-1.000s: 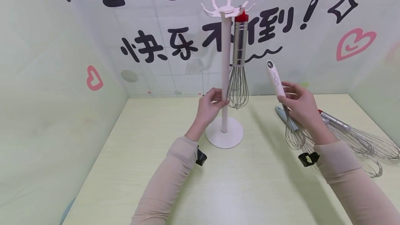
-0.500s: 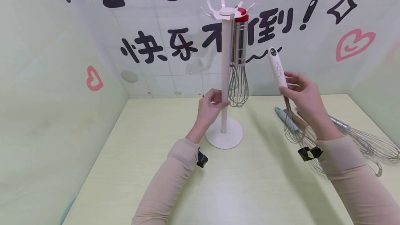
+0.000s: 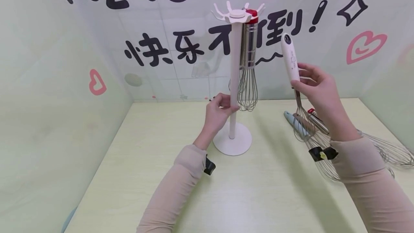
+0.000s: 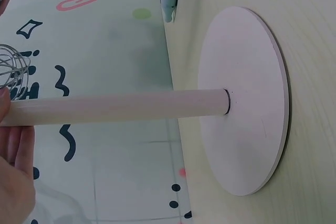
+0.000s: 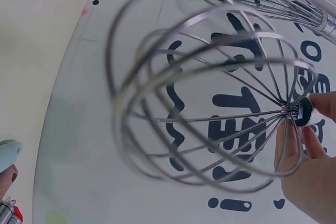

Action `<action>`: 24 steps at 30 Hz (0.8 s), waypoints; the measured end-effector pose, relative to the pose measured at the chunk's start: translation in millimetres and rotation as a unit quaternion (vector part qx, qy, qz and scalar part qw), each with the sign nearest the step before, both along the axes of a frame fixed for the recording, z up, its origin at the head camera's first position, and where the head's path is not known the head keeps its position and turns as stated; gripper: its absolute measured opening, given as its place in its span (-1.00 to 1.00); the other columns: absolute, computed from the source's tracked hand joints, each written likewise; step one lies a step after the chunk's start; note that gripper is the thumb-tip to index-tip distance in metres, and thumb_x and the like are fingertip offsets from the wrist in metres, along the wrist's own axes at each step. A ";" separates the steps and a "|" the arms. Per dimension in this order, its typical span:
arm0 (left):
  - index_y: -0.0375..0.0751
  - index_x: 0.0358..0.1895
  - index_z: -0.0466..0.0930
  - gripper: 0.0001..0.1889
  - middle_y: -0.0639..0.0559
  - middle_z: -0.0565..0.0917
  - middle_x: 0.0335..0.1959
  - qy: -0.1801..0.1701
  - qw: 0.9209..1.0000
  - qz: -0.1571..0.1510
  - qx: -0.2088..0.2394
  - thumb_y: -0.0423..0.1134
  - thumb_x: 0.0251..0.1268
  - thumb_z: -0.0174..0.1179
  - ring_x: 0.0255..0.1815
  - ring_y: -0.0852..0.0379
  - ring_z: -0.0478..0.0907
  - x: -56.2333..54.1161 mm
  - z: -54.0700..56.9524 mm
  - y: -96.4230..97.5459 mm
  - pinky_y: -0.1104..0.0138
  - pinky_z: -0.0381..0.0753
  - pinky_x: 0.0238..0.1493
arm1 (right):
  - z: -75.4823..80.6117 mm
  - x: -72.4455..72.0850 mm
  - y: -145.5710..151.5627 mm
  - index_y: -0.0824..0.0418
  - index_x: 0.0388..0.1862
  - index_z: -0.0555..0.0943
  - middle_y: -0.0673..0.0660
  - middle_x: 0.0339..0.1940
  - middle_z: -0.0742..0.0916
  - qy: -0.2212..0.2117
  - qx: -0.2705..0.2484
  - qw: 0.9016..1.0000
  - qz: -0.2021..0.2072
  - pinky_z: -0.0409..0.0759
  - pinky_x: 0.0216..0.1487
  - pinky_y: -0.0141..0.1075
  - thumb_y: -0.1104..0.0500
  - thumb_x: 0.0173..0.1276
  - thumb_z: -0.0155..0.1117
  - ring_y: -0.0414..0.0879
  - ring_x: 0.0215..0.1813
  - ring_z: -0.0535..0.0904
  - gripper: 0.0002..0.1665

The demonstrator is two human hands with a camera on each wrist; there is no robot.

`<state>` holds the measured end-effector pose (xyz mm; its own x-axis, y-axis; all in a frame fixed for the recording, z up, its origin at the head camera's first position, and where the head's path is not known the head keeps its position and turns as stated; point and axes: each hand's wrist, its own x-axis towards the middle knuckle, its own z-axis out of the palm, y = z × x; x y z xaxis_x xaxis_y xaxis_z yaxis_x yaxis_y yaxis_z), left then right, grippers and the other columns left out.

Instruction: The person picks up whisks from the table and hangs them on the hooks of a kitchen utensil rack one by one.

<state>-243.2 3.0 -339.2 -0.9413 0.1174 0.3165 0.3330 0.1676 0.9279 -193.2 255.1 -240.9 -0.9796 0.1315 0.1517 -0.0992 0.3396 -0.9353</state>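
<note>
My left hand point(image 3: 217, 112) grips the lower post of a white hanging stand point(image 3: 235, 67) with a round base and a crown of hooks. From the hooks hangs a steel whisk with a red top point(image 3: 249, 46); another steel handle shows partly behind it. To the right of the stand, my right hand point(image 3: 318, 85) holds a white-handled whisk point(image 3: 291, 60) upright in the air, its handle end up. The right wrist view shows the wires of this whisk point(image 5: 210, 114) large and close, pinched near the handle. In the left wrist view, my left fingers wrap the post point(image 4: 131, 106).
Several whisks lie on the table at the right, among them a blue-handled one point(image 3: 295, 123) and a red-tipped steel one point(image 3: 318, 121), partly behind my right arm. A printed wall sheet point(image 3: 181, 82) stands behind the table point(image 3: 155, 146).
My right hand has lifted the white-handled whisk higher and slightly to the right. The stand's top has shifted slightly, and my left hand stays on the post.
</note>
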 end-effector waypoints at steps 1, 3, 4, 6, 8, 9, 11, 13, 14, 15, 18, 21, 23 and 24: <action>-0.38 -0.12 0.54 -0.69 -0.29 0.69 -0.20 0.002 1.000 0.001 -0.001 -0.44 0.04 0.37 -0.14 -0.11 0.65 0.1 -0.2 0.1 0.41 0.74 -0.09 | 1.4 0.0 -0.4 -0.01 0.39 0.34 -0.24 0.00 0.55 0.002 -0.004 1.000 0.001 0.54 -0.16 -0.70 0.07 0.33 0.26 -0.35 0.00 0.51 -0.35; -0.37 -0.12 0.54 -0.69 -0.28 0.69 -0.20 0.004 1.000 0.002 -0.003 -0.43 0.04 0.38 -0.15 -0.11 0.65 0.5 -0.2 0.1 0.41 0.74 -0.10 | 3.9 0.5 -1.7 0.00 0.38 0.35 -0.22 0.00 0.56 0.008 -0.014 1.000 0.005 0.55 -0.16 -0.70 0.10 0.32 0.27 -0.34 0.00 0.52 -0.35; -0.37 -0.13 0.54 -0.69 -0.28 0.69 -0.21 0.004 1.000 0.002 -0.003 -0.43 0.03 0.38 -0.15 -0.11 0.65 0.8 -0.1 0.2 0.41 0.73 -0.10 | 5.1 0.8 -2.5 0.01 0.38 0.35 -0.21 0.00 0.56 0.011 -0.017 1.000 0.006 0.56 -0.16 -0.70 0.10 0.32 0.28 -0.34 -0.01 0.53 -0.35; -0.37 -0.13 0.54 -0.69 -0.28 0.69 -0.21 0.003 1.000 0.003 -0.004 -0.42 0.03 0.39 -0.16 -0.10 0.65 1.3 0.1 0.0 0.41 0.73 -0.11 | 7.1 1.1 -3.7 0.01 0.38 0.35 -0.19 0.01 0.56 0.017 -0.021 1.000 0.009 0.56 -0.16 -0.70 0.11 0.31 0.29 -0.34 -0.01 0.54 -0.34; -0.36 -0.13 0.54 -0.69 -0.27 0.70 -0.21 0.001 1.000 0.003 -0.004 -0.42 0.03 0.39 -0.16 -0.10 0.65 2.1 0.6 0.0 0.41 0.73 -0.11 | 9.0 1.7 -5.1 0.01 0.37 0.36 -0.17 0.02 0.57 0.021 -0.025 0.999 0.011 0.56 -0.16 -0.71 0.12 0.30 0.30 -0.32 -0.01 0.54 -0.34; -0.36 -0.13 0.55 -0.69 -0.27 0.70 -0.21 0.000 1.000 0.003 -0.003 -0.42 0.03 0.39 -0.16 -0.09 0.66 2.4 0.8 0.2 0.41 0.73 -0.12 | 9.9 1.9 -5.7 0.01 0.37 0.36 -0.16 0.03 0.57 0.023 -0.027 0.999 0.013 0.56 -0.16 -0.71 0.12 0.30 0.30 -0.30 0.00 0.54 -0.34; -0.36 -0.14 0.55 -0.69 -0.27 0.70 -0.21 0.002 1.000 0.003 -0.002 -0.42 0.02 0.39 -0.17 -0.09 0.66 2.9 0.8 0.6 0.41 0.74 -0.12 | 11.8 2.4 -6.7 0.01 0.37 0.36 -0.14 0.05 0.57 0.027 -0.032 0.999 0.016 0.57 -0.15 -0.71 0.13 0.30 0.30 -0.28 0.01 0.54 -0.34; -0.37 -0.15 0.55 -0.69 -0.27 0.70 -0.21 0.001 1.000 0.004 0.001 -0.43 0.01 0.40 -0.18 -0.09 0.67 3.5 1.0 1.4 0.41 0.74 -0.14 | 13.6 2.8 -7.4 0.02 0.36 0.37 -0.12 0.05 0.57 0.032 -0.044 0.998 0.021 0.58 -0.15 -0.71 0.15 0.29 0.31 -0.25 0.00 0.53 -0.34; -0.36 -0.15 0.55 -0.69 -0.27 0.71 -0.21 0.001 1.000 0.005 0.002 -0.43 0.01 0.40 -0.18 -0.09 0.67 3.8 1.0 1.9 0.41 0.74 -0.14 | 14.4 2.9 -7.7 0.03 0.36 0.37 -0.11 0.04 0.57 0.035 -0.049 0.998 0.024 0.58 -0.15 -0.71 0.16 0.29 0.31 -0.25 0.00 0.53 -0.34; -0.37 -0.15 0.55 -0.69 -0.27 0.71 -0.21 0.000 1.000 0.006 0.003 -0.44 0.00 0.40 -0.19 -0.10 0.68 4.2 1.1 2.3 0.40 0.74 -0.15 | 15.3 3.0 -8.1 0.04 0.36 0.37 -0.11 0.04 0.57 0.040 -0.053 0.997 0.028 0.59 -0.15 -0.71 0.18 0.29 0.30 -0.26 -0.01 0.54 -0.34; -0.36 -0.16 0.56 -0.69 -0.27 0.71 -0.22 0.000 1.000 0.010 0.006 -0.44 -0.01 0.41 -0.20 -0.10 0.69 5.2 1.1 4.0 0.40 0.75 -0.16 | 17.7 3.7 -9.2 0.08 0.35 0.38 -0.10 0.00 0.59 0.051 -0.071 0.995 0.040 0.60 -0.16 -0.69 0.22 0.28 0.31 -0.27 -0.05 0.56 -0.35; -0.36 -0.18 0.56 -0.69 -0.27 0.72 -0.23 0.001 1.000 0.015 0.010 -0.43 -0.02 0.42 -0.22 -0.09 0.70 6.3 1.0 5.5 0.40 0.75 -0.17 | 20.1 4.0 -10.9 0.11 0.34 0.38 -0.10 -0.02 0.60 0.060 -0.085 0.993 0.051 0.61 -0.16 -0.68 0.25 0.27 0.31 -0.28 -0.07 0.58 -0.35; -0.37 -0.18 0.56 -0.69 -0.27 0.72 -0.24 0.001 1.000 0.015 0.014 -0.42 -0.03 0.43 -0.22 -0.09 0.70 6.5 0.7 6.4 0.40 0.75 -0.17 | 21.6 4.1 -12.1 0.12 0.34 0.39 -0.10 -0.04 0.61 0.062 -0.092 0.992 0.055 0.61 -0.15 -0.68 0.26 0.27 0.31 -0.28 -0.08 0.59 -0.35; -0.37 -0.19 0.57 -0.68 -0.27 0.72 -0.24 0.000 1.000 0.015 0.016 -0.42 -0.04 0.43 -0.22 -0.09 0.70 6.4 0.4 6.7 0.41 0.75 -0.17 | 22.3 3.8 -12.6 0.13 0.34 0.39 -0.10 -0.05 0.61 0.063 -0.094 0.992 0.056 0.61 -0.16 -0.68 0.27 0.27 0.31 -0.29 -0.08 0.59 -0.35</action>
